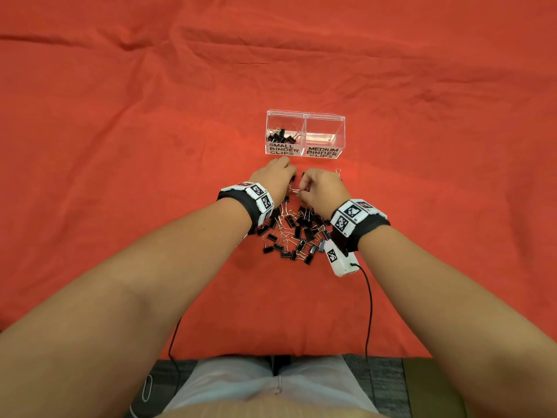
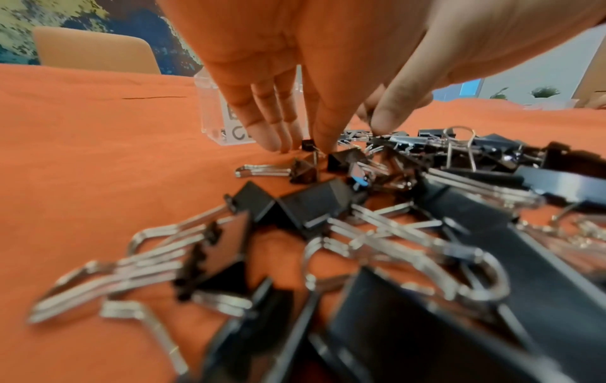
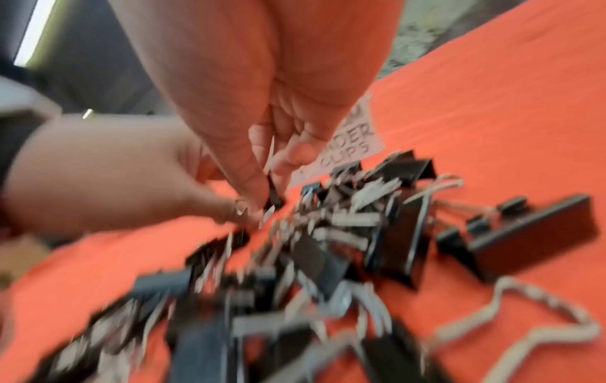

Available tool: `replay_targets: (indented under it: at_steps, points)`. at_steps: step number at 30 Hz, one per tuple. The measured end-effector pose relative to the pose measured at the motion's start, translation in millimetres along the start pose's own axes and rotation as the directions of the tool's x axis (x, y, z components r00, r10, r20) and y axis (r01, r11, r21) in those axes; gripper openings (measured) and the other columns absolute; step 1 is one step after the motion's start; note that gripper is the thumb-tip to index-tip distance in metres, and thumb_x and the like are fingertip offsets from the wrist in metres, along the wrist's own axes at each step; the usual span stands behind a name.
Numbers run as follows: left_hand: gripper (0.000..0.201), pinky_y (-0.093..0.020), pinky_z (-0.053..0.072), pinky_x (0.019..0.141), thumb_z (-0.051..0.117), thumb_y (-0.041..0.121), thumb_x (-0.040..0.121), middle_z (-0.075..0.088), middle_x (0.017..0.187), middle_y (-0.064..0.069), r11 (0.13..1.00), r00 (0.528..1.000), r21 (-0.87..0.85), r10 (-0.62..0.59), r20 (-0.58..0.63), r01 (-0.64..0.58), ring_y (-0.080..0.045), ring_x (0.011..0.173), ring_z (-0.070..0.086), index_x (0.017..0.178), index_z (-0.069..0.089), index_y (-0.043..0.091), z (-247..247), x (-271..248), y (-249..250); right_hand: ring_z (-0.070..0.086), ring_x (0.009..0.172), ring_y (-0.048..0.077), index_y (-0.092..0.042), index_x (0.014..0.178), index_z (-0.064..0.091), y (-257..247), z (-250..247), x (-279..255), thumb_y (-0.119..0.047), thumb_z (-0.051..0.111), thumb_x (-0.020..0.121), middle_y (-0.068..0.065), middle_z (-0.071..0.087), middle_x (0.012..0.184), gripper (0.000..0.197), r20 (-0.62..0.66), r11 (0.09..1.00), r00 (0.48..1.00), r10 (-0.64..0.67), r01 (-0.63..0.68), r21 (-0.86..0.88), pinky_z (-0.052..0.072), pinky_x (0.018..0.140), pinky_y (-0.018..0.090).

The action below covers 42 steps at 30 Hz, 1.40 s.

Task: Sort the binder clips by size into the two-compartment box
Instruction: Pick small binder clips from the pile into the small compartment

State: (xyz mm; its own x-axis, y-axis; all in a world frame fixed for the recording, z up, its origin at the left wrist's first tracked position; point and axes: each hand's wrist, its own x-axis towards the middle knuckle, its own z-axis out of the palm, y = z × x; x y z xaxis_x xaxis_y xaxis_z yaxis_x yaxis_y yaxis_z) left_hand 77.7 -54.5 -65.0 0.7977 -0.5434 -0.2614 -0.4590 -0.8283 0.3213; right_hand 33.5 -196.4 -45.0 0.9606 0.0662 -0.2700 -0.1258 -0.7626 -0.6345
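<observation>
A clear two-compartment box (image 1: 305, 114) stands on the red cloth. Its left half, labelled SMALL BINDER CLIPS, holds several small black clips (image 1: 281, 135); its right half, labelled MEDIUM BINDER CLIPS (image 1: 322, 152), holds none. A pile of black binder clips (image 1: 297, 235) lies under my wrists. My left hand (image 1: 275, 175) reaches down at the pile's far edge, and its straight fingers (image 2: 285, 140) touch the cloth beside a small clip (image 2: 307, 145). My right hand (image 1: 319, 187) pinches a small black clip (image 3: 274, 193) between thumb and fingers. The right wrist view is blurred.
One loose clip (image 1: 338, 171) lies just right of my right hand. A black cable (image 1: 369, 303) runs from the white wrist camera (image 1: 337, 260) to the table's near edge. Bare red cloth (image 1: 120, 146) spreads all around. An orange chair back (image 2: 95, 51) stands beyond the table.
</observation>
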Motion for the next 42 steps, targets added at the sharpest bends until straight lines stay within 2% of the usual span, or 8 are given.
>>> replay_targets:
  at_steps: [4, 11, 16, 20, 26, 30, 36, 42]
  points:
    - [0.023, -0.038, 0.048, 0.091, 0.062, 0.013, 0.088, 0.052, 0.116, -0.006, 0.979, 0.993, -0.181, -0.107, -0.040, 0.098, -0.022, 0.109, 0.050, 0.108, 0.052, 0.010, -1, 1, 2, 0.051, 0.062, 0.006, -0.022, 0.105, 0.061, 14, -33, -7, -0.012, 0.058, 0.088, -0.010, 0.054, 0.080, 0.020, -0.047, 0.950, 0.979, 0.197, -0.178, 0.258, 0.050, 0.057, 0.022]
    - [0.014, -0.037, 0.055, 0.069, 0.056, 0.004, 0.086, 0.059, 0.091, -0.003, 0.772, 0.955, -0.601, -0.292, -0.049, 0.206, -0.024, 0.073, 0.060, 0.094, 0.050, 0.014, -9, -7, 10, 0.053, 0.058, 0.012, -0.011, 0.078, 0.055, 28, -55, -1, -0.012, 0.054, 0.089, 0.005, 0.054, 0.081, 0.011, 0.058, 0.570, 0.911, 0.408, -0.304, 0.763, 0.048, 0.059, 0.027]
    - [0.023, -0.025, 0.039, 0.051, 0.041, 0.004, 0.091, 0.056, 0.084, 0.002, 0.829, 0.970, -0.524, -0.241, -0.017, 0.196, -0.010, 0.056, 0.046, 0.107, 0.056, 0.012, -16, -1, 20, 0.045, 0.048, 0.011, -0.018, 0.069, 0.053, 22, -35, 2, -0.031, 0.065, 0.084, -0.002, 0.051, 0.060, 0.023, 0.026, 0.826, 0.932, 0.362, -0.333, 0.455, 0.042, 0.050, 0.024]
    - [0.023, -0.033, 0.043, 0.087, 0.035, 0.012, 0.095, 0.056, 0.113, -0.008, 0.900, 0.977, -0.390, -0.212, -0.001, 0.195, -0.023, 0.101, 0.054, 0.104, 0.056, 0.008, -13, 11, 26, 0.054, 0.071, 0.014, -0.012, 0.082, 0.061, 17, -16, -2, -0.029, 0.066, 0.084, -0.002, 0.060, 0.081, 0.018, -0.020, 0.977, 0.979, 0.204, -0.202, 0.075, 0.045, 0.068, 0.027]
    - [0.033, -0.042, 0.047, 0.097, 0.052, 0.021, 0.093, 0.049, 0.130, -0.011, 0.957, 0.984, -0.233, -0.167, 0.054, 0.175, -0.030, 0.115, 0.054, 0.126, 0.051, 0.018, -1, 21, 26, 0.062, 0.096, 0.026, -0.014, 0.108, 0.063, 15, -5, -3, -0.024, 0.062, 0.086, 0.008, 0.065, 0.110, 0.024, 0.041, 0.969, 0.998, 0.050, -0.038, -0.242, 0.050, 0.075, 0.032]
    - [0.028, -0.045, 0.051, 0.088, 0.057, 0.021, 0.092, 0.051, 0.123, -0.012, 0.979, 0.987, -0.127, -0.157, 0.036, 0.160, -0.032, 0.110, 0.056, 0.119, 0.054, 0.015, 0, 18, 24, 0.061, 0.091, 0.028, -0.008, 0.100, 0.061, 12, -4, -2, -0.017, 0.061, 0.085, 0.011, 0.065, 0.103, 0.017, 0.059, 0.974, 0.998, 0.035, -0.021, -0.227, 0.050, 0.074, 0.034]
    - [0.024, -0.038, 0.047, 0.086, 0.063, 0.028, 0.088, 0.056, 0.110, -0.011, 0.887, 0.937, -0.315, -0.350, 0.016, 0.337, -0.029, 0.100, 0.055, 0.099, 0.054, 0.008, -9, 3, 6, 0.049, 0.059, 0.011, -0.012, 0.084, 0.054, 5, -28, 13, -0.016, 0.061, 0.085, -0.005, 0.052, 0.069, 0.008, 0.056, 0.984, 0.984, 0.172, -0.169, -0.052, 0.038, 0.049, 0.020]
    - [0.025, -0.037, 0.053, 0.073, 0.060, 0.022, 0.090, 0.065, 0.084, -0.013, 0.845, 0.926, -0.405, -0.377, 0.010, 0.349, -0.027, 0.079, 0.061, 0.087, 0.062, -0.002, -26, -16, -15, 0.053, 0.071, 0.018, -0.011, 0.085, 0.056, -33, -55, 59, -0.016, 0.062, 0.084, 0.006, 0.060, 0.081, 0.008, -0.152, 0.992, 0.980, 0.129, -0.130, 0.007, 0.039, 0.057, 0.025]
